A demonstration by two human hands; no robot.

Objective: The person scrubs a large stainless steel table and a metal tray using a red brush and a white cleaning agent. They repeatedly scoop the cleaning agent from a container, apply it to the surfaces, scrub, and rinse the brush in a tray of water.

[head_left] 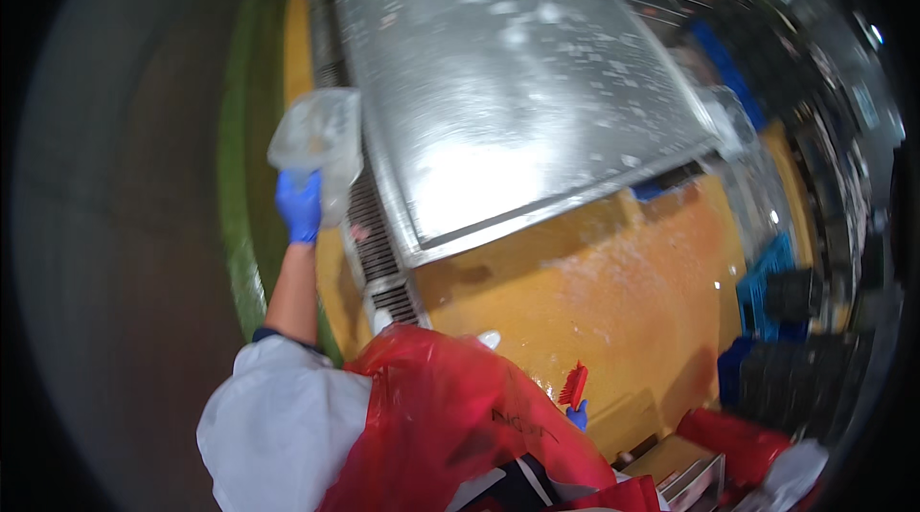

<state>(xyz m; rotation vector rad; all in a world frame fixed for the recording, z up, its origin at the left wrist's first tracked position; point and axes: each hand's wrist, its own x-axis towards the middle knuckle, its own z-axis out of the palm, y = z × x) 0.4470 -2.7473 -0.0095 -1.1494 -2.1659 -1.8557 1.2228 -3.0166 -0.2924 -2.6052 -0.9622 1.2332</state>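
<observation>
My left hand [300, 207], in a blue glove, grips a clear plastic tub [337, 124] to the left of a large steel table [498, 100]. The tub hangs out past the table's left edge, above the floor drain. What lies inside it is too blurred to tell. Low in the picture, my right hand [578, 414], also blue-gloved, is closed on a red scrubbing brush [573, 385] with its bristles to the left. Part of that hand is hidden behind my red plastic apron [431, 397]. The tabletop is wet, with patches of white foam toward its far end.
A slotted floor drain [379, 239] runs along the table's left side on a wet yellow floor [604, 292]. Farther left is a green band [235, 158]. Blue crates [767, 287] and dark stacked crates stand at the right. A cardboard box [676, 464] sits at the lower right.
</observation>
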